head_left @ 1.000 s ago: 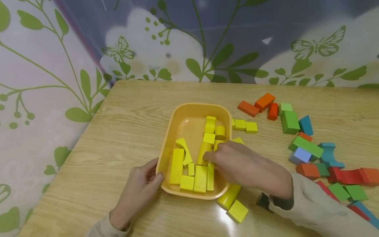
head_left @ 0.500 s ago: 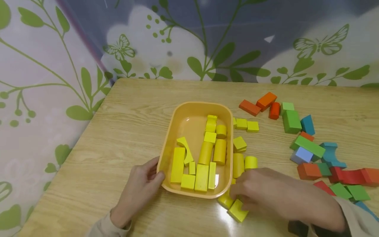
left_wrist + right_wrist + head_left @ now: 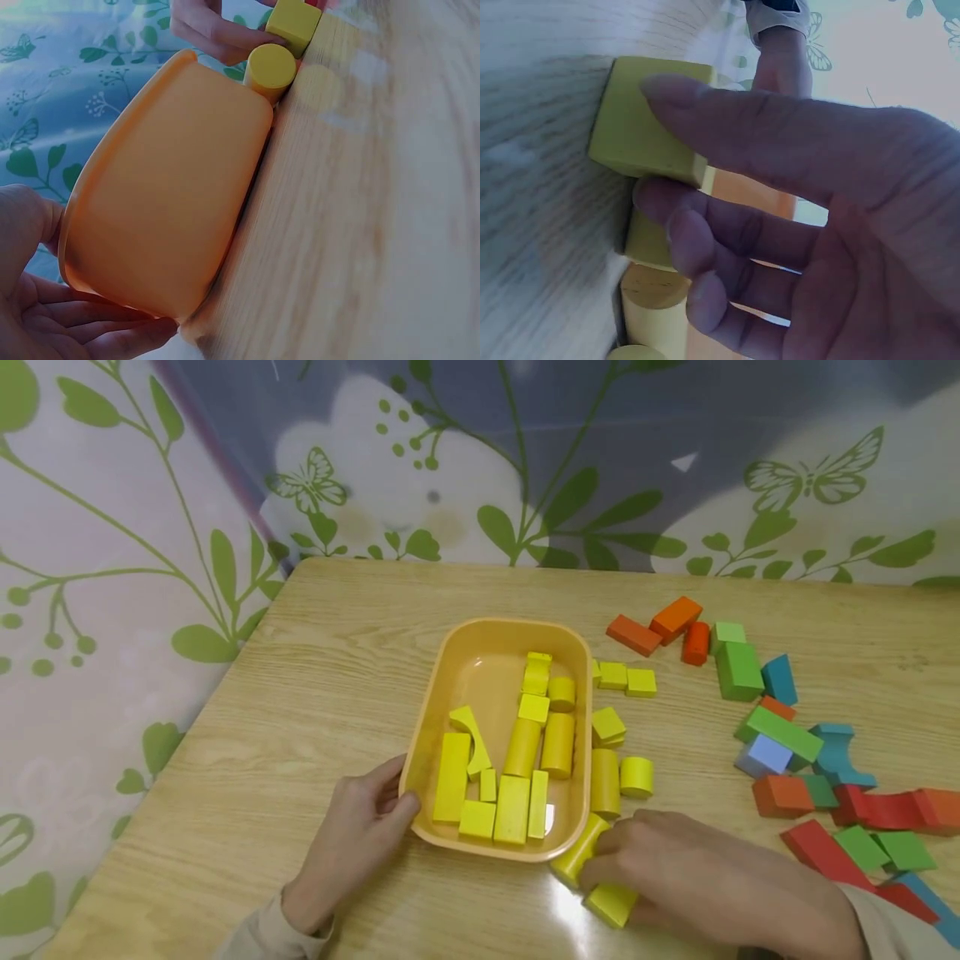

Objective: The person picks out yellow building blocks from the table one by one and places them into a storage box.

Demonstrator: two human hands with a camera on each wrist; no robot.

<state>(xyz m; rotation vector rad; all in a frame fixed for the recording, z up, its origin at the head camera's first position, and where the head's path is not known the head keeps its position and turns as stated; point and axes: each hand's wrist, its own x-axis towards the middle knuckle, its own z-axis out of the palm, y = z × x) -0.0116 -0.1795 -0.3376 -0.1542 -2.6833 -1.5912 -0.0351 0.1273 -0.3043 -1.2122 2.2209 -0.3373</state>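
My left hand holds the near left side of an orange plastic tub, thumb over the rim and fingers beneath, as the left wrist view also shows. Yellow blocks lie inside: a long block, an arch-shaped piece, cylinders and small cubes. Outside the tub's near right corner, my right hand pinches a yellow cube-like block at the tabletop, thumb on one face and index finger along another side. A yellow cylinder lies between this block and the tub.
More yellow pieces line the tub's right side, including a cylinder and a short cylinder. Farther right lie orange blocks, green blocks, blue pieces and red pieces. A patterned wall borders the table's back.
My right hand has come out of the tub and moved right and toward me to the yellow block, which has turned and shifted slightly. My left hand keeps its hold on the tub.
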